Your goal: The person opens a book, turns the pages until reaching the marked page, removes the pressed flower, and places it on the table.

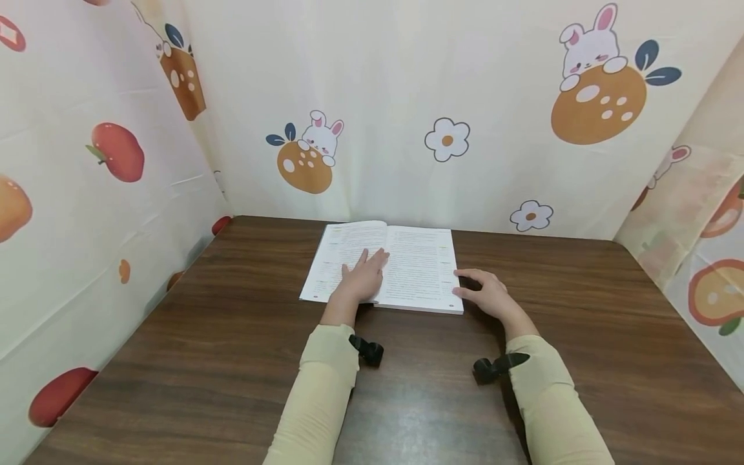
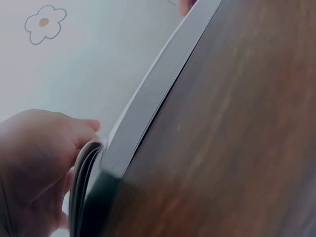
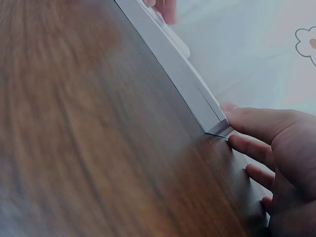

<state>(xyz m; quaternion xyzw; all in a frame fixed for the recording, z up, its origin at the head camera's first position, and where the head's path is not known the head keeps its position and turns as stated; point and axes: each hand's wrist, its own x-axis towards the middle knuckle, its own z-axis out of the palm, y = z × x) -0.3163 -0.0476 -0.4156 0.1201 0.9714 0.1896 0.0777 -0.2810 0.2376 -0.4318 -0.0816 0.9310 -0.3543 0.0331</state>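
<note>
An open book (image 1: 420,265) with printed pages lies on the wooden table, its spine slightly left of centre. Across its left page, near the gutter, my left hand (image 1: 361,281) rests with fingers extended and spread. At the right edge, my right hand (image 1: 487,294) holds the book with curved fingers, the thumb at the near corner. The right wrist view shows that thumb and forefinger of the right hand (image 3: 279,153) at the corner of the page block (image 3: 168,64). In the left wrist view, the left hand (image 2: 39,158) lies over the curved left pages (image 2: 84,173).
The dark wooden table (image 1: 232,387) extends around the book. Behind it and at both sides hang pale curtains (image 1: 383,97) printed with rabbits, fruit and flowers. Black wrist cameras (image 1: 372,354) are strapped over the light yellow sleeves (image 1: 328,374).
</note>
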